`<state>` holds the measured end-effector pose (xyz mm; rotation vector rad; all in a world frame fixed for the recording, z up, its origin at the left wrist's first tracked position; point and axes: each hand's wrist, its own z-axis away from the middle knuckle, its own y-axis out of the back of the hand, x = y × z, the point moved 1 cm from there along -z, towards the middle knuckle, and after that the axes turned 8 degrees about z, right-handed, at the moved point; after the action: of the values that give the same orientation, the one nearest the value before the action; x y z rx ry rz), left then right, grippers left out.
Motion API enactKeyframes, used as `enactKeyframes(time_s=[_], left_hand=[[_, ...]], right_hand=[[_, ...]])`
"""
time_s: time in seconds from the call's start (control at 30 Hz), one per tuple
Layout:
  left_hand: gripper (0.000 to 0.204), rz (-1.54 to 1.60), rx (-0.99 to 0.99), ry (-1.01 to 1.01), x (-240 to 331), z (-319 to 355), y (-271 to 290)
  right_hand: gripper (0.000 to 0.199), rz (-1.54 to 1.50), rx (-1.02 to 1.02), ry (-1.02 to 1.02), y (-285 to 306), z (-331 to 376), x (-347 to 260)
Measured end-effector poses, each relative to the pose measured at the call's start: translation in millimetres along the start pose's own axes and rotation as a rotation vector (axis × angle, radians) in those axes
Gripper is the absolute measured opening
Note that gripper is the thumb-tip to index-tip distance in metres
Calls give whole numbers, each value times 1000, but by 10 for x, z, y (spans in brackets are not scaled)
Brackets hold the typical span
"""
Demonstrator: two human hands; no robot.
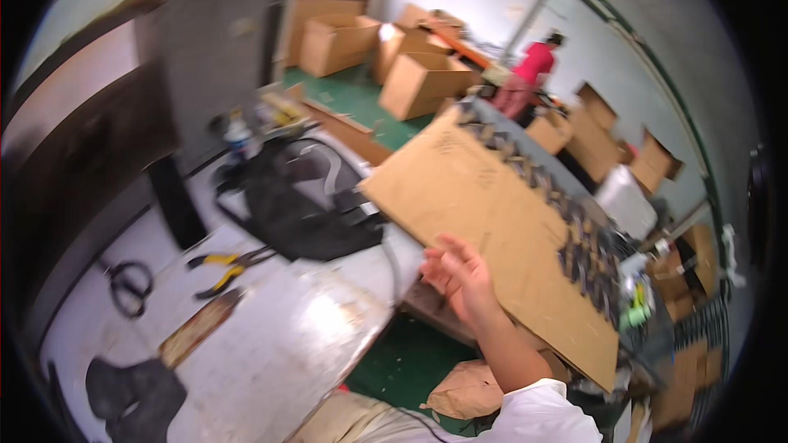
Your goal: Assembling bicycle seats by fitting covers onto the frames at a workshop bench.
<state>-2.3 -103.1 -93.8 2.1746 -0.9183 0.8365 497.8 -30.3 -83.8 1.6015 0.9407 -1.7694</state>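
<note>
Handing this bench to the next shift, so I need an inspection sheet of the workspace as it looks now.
Surface: white worktable, scuffed and stained.
Job's things: flat cardboard sheet, tilted above the table's edge; right hand at its lower edge, fingers spread.
Clutter: yellow-handled pliers, scissors, black bag, dark glove.
Grippers: left hand not in view.
Cables: a thin cord on the table near the bag.
Surroundings: green floor, open cardboard boxes, a person in red at the far wall.
</note>
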Motion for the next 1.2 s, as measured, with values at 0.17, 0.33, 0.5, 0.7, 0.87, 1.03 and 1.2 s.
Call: enactKeyframes(time_s=[0.17, 0.33, 0.5, 0.7, 0.87, 1.03, 1.2], left_hand=[[26, 163, -286, -101, 120, -251, -382], [25, 182, -319, -182, 178, -393, -567], [26, 173, -364, -181, 240, -412, -668], [24, 162, -443, -39, 406, -385, -802], [22, 184, -454, -8, 143, -237, -733], [21, 241, -428, 68, -206, 45, -619], [23, 370, -522, -43, 299, -175, -928]], right_hand=[[34, -359, 1018, 96, 2934, -10, 58], [27, -573, 1272, 66, 3814, 393, 42], [28, -684, 1211, -65, 4498, 634, -202], [40, -869, 821, 259, 4703, 705, -194], [37, -207, 876, 349, 4199, 556, -205], [22, -28, 618, 573, 2645, 540, -705], [17, 316, 570, 437, 1447, 638, -481]])
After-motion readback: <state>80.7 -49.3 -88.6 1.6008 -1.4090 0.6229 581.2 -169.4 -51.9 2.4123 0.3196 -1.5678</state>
